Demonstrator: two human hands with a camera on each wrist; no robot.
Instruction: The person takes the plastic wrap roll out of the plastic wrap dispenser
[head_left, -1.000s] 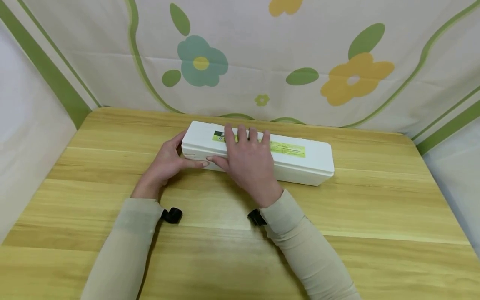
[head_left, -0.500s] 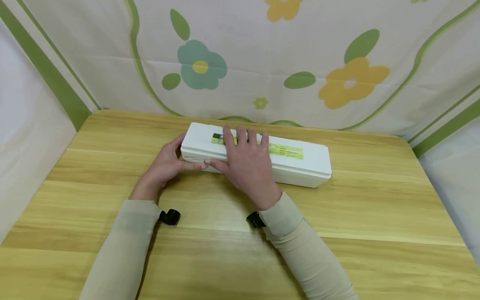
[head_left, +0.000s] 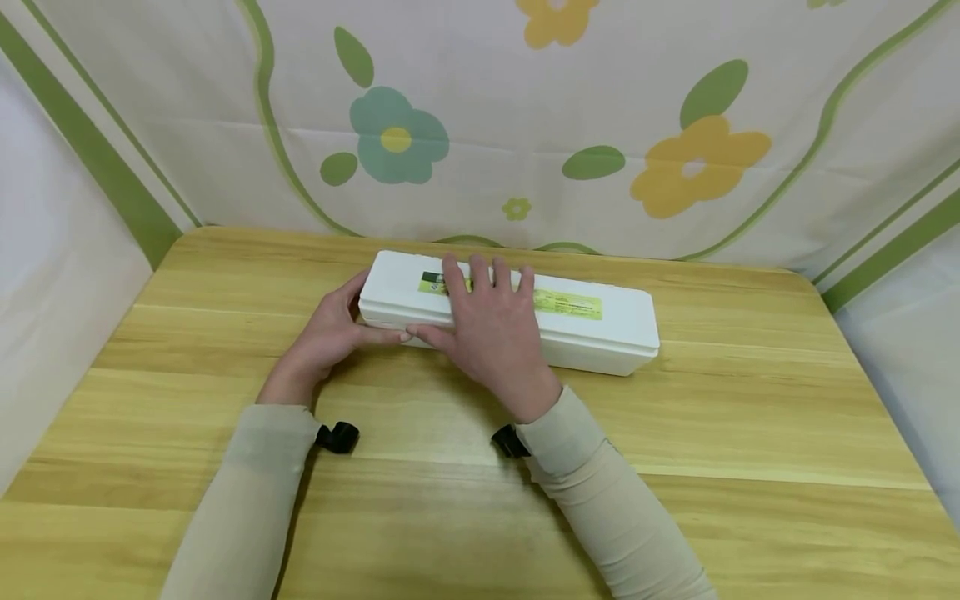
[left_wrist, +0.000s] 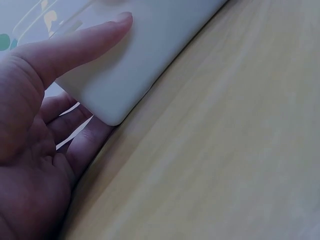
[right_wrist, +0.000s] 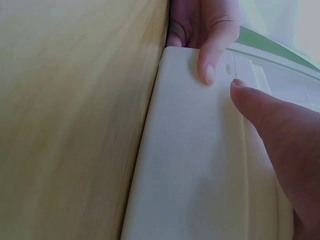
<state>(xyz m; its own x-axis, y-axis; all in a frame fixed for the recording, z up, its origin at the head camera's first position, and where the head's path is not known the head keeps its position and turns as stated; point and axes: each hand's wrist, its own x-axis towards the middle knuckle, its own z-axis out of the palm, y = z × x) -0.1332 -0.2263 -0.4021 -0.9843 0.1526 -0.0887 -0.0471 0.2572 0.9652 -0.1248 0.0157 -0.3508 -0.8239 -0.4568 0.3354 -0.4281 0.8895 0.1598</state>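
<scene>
A long white lidded box (head_left: 592, 325) with a yellow-green label (head_left: 567, 304) lies slanted on the wooden table. My left hand (head_left: 330, 333) grips its left end, thumb along the front wall and the other fingers behind the end. In the left wrist view, that thumb (left_wrist: 85, 45) lies flat on the box's wall (left_wrist: 125, 75). Across the lid spreads my right hand (head_left: 495, 333), fingertips at the far edge and thumb on the front near the lid seam. Both thumb tips come close together, as the right wrist view shows. The right hand covers part of the label.
The wooden table (head_left: 720, 425) extends around the box, its back edge close behind. A white curtain with flower prints (head_left: 465, 108) hangs behind the table and at both sides. Black wrist devices (head_left: 341, 437) sit at both cuffs.
The gap under the lid at the box's left end has closed, the lid now lower there. Both hands keep their places on the box; the whole view shifts slightly.
</scene>
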